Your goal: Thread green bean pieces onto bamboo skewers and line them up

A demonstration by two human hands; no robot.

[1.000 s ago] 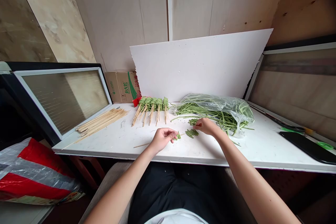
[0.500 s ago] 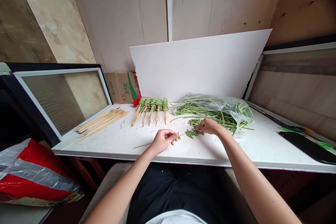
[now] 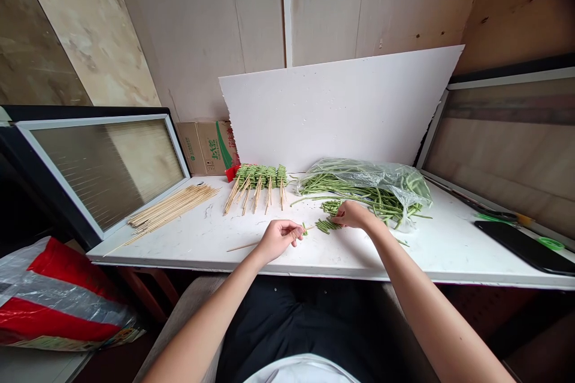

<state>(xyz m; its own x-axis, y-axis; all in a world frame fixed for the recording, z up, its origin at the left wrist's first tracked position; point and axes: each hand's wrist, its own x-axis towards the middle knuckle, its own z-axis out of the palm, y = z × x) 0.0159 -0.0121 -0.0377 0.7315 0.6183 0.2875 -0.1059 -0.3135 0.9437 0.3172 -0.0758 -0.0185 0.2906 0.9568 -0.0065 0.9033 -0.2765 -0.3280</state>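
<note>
My left hand [image 3: 279, 239] is closed around a wooden skewer [image 3: 242, 247] that points right, its tail running out to the left. Near the skewer's tip sits a short piece of green bean [image 3: 305, 230]. My right hand [image 3: 353, 215] reaches down at a small pile of cut bean pieces [image 3: 327, 225], its fingertips drawn together among them; whether a piece is between them is hidden. Finished-looking bean skewers [image 3: 263, 177] lie in bundles at the back, sticks toward me. Long green beans [image 3: 359, 191] spill from a clear plastic bag [image 3: 384, 176] on the right.
A spread of bare skewers [image 3: 173, 208] lies left on the white table [image 3: 188, 248]. A cardboard box [image 3: 206, 146] and a white board [image 3: 336, 114] stand behind. At right lie a black phone [image 3: 523, 245], scissors [image 3: 494, 213] and green tape [image 3: 550, 243].
My right hand has shifted slightly left over the cut pieces. My left hand keeps the skewer in nearly the same place. The whole view has moved a little.
</note>
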